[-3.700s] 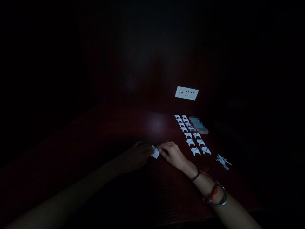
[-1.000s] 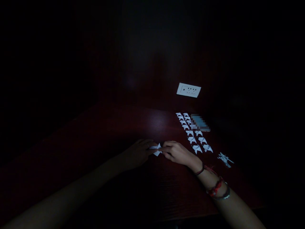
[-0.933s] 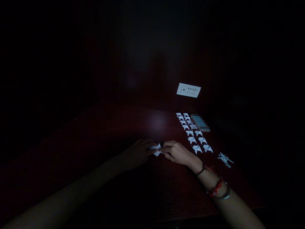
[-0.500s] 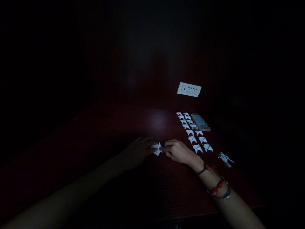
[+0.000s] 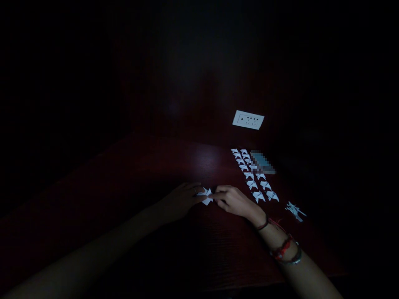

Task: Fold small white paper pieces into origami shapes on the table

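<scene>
A small white folded paper (image 5: 206, 200) with pointed corners lies on the dark red table in front of me. From its left side my left hand (image 5: 183, 200) pins it, thumb on the paper and the other fingers along its far edge. My right hand (image 5: 232, 199) reaches in from the right, its index finger pressed onto the middle of the paper and the other fingers curled under. The fingers cover part of the folds. To the right, several similar folded paper pieces (image 5: 252, 184) stand in two slanting rows.
A blurred-out flat rectangular object (image 5: 263, 162) lies beside the far end of the rows. Thin white paper strips (image 5: 295, 211) are heaped at the right. A white socket plate (image 5: 248, 119) is on the wall behind the table (image 5: 149, 166). The surroundings are very dark.
My right index finger has slid a little left, further over the paper, meeting the left thumb. The whole view has shifted slightly; the paper stays in place.
</scene>
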Demonstrator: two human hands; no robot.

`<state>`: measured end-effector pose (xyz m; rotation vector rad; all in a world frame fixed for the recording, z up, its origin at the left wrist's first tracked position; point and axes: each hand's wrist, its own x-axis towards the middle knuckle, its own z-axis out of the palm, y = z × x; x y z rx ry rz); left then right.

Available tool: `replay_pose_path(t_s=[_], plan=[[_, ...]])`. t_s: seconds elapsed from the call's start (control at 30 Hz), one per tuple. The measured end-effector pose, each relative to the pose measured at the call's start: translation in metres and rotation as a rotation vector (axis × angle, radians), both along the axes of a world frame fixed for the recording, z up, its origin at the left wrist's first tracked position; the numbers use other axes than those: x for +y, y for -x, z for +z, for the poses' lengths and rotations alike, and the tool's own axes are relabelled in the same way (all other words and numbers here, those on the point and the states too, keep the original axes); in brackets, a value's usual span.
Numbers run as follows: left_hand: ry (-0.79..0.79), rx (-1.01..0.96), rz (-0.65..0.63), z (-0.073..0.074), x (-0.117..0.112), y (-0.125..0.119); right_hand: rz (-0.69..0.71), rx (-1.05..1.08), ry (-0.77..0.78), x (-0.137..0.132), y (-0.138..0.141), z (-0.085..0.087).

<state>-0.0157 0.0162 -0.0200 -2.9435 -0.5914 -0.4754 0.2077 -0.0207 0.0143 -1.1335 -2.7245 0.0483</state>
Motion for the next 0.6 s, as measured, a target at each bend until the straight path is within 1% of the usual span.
replay_pose_path(t_s=[0.23,0.47,0.6], plan=[[0.003,-0.010,-0.005,-0.0001,0.0001,-0.0004,0.007,-0.050,-0.053,0.0004,0.0005,-0.0001],[-0.003,-0.032,-0.020,-0.0012,0.0013,0.0008,0.021,-0.079,-0.064,0.0005,0.0028,0.0013],[-0.007,-0.031,-0.002,-0.0042,0.0036,0.0021,0.036,-0.101,-0.064,0.0005,0.0022,0.0033]])
